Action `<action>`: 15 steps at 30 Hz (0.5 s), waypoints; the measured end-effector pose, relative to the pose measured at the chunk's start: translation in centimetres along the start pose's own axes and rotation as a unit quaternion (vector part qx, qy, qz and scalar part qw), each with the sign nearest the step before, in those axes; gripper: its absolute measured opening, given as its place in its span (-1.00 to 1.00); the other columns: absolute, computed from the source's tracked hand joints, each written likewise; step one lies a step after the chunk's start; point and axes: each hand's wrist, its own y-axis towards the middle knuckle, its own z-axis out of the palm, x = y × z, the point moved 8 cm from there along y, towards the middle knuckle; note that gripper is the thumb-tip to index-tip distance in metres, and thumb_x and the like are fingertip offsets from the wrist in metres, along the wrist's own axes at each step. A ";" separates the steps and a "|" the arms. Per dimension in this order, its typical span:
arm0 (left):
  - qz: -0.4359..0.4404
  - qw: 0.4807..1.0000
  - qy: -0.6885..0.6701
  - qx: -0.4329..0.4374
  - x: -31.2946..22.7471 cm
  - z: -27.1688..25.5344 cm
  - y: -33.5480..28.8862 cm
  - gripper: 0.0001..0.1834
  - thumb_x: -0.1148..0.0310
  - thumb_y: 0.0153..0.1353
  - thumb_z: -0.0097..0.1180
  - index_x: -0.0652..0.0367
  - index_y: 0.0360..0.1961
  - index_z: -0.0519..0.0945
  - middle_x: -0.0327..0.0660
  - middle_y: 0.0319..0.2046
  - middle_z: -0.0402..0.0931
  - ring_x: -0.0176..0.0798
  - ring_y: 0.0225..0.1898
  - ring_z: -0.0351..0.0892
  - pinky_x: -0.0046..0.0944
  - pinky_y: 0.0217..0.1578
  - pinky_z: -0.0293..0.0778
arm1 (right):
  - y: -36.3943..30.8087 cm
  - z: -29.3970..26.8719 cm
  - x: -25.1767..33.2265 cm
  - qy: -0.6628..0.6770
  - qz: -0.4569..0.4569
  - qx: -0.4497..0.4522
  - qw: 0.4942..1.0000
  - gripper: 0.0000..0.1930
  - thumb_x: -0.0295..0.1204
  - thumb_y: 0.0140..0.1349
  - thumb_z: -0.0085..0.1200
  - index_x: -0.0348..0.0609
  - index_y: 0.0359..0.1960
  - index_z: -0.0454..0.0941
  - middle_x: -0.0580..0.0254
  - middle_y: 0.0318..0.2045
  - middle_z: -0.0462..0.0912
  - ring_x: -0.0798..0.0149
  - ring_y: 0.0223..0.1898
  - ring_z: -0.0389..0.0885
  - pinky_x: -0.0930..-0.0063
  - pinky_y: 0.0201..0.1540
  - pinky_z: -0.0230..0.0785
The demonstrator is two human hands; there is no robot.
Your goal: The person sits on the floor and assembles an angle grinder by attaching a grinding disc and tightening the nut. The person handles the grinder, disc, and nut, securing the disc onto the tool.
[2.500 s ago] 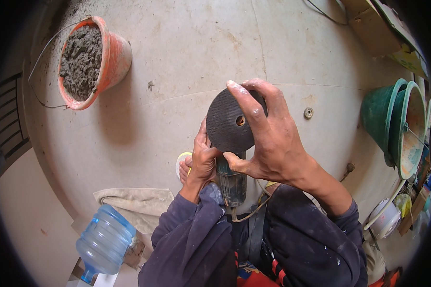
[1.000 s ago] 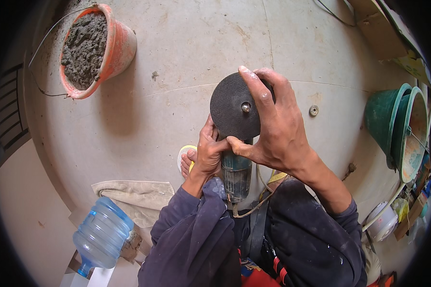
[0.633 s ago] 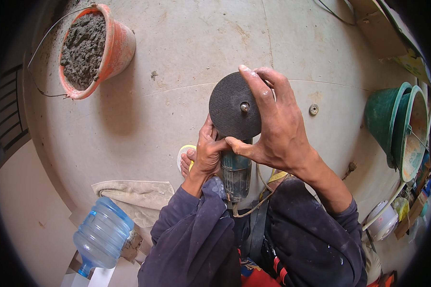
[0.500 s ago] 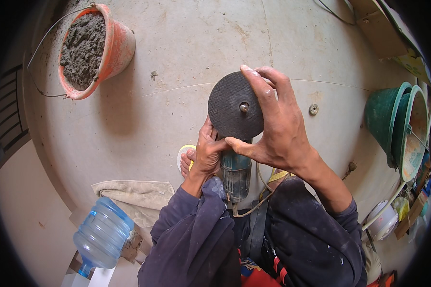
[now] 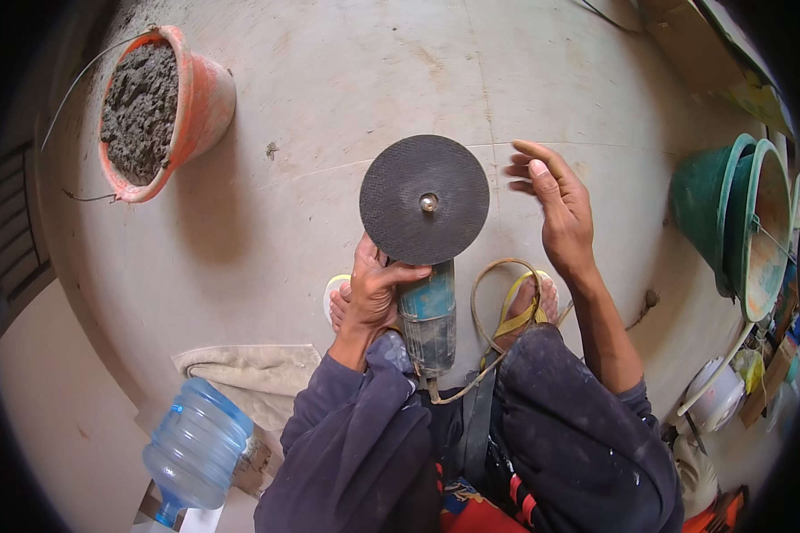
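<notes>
My left hand [image 5: 373, 289] grips the neck of a teal and black angle grinder [image 5: 429, 315], held upright between my knees. A black cutting disc [image 5: 400, 173] lies over the grinder's head, and the metal spindle tip [image 5: 428, 203] pokes through its centre hole. No nut sits on the spindle. To the right of the disc, apart from it, my right hand [image 5: 560, 209] is above the floor with its fingers stretched and apart. The grinder's cord [image 5: 478, 302] loops by my right foot.
An orange bucket [image 5: 209, 107] of grey mortar stands far left. Stacked green buckets [image 5: 707, 213] are at the right. A blue water jug [image 5: 200, 444] and a beige cloth [image 5: 258, 377] lie at the lower left. A cardboard box [image 5: 684, 44] is at the far right.
My right hand has let go of the disc and moved right, over where a small round metal nut lay on the floor; the nut is now out of sight. My left hand keeps the grinder.
</notes>
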 end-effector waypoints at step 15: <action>-0.006 0.999 -0.045 -0.009 0.7 -0.7 0.1 -0.35 0.79 -0.21 0.17 0.31 0.02 0.37 -0.07 -0.17 0.54 -0.20 -0.17 0.60 -0.26 -0.15 0.59 | -1.2 -5.0 -4.7 -0.015 0.066 0.010 0.998 -0.68 -0.37 0.27 0.07 -0.35 -0.04 0.49 0.06 -0.18 0.55 0.30 -0.22 0.57 0.42 -0.15 0.45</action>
